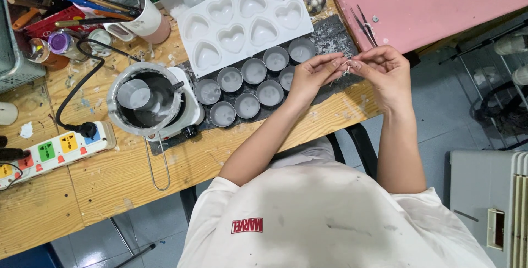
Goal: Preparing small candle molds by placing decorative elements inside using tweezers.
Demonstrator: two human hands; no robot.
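Left hand (314, 75): raised just above the tabletop's near edge, at 1 o'clock from the frame centre; thumb and fingertips are pinched together on a small metal piece.
Right hand (385, 70): set at 3 o'clock of the left hand, fingertips meeting it; the same small piece is pinched from the other side.
Small metal piece (347, 68): a tiny silvery item held between the fingertips of both hands, over the edge of the dark mat; its exact form is too small to be told.
Round tins (254, 71): a cluster of shallow grey cups, filled with pale material, laid in two slanted rows at 9 o'clock of the left hand.
Dark mat (335, 36): a speckled sheet lying under the tins.
Heart mould (246, 19): a white tray of heart-shaped cavities, resting at 12 o'clock of the tins and partly over them.
Melting pot (144, 99): a wax-crusted round vessel seated on a small white hotplate, at 9 o'clock of the tins.
Power strip (52, 150): a white block with coloured sockets at 8 o'clock of the pot, one black plug inserted.
Tweezers (363, 24): laid on the pink board at 12 o'clock of the right hand.
Tabletop (126, 180): bare wood, spattered with pale spots.
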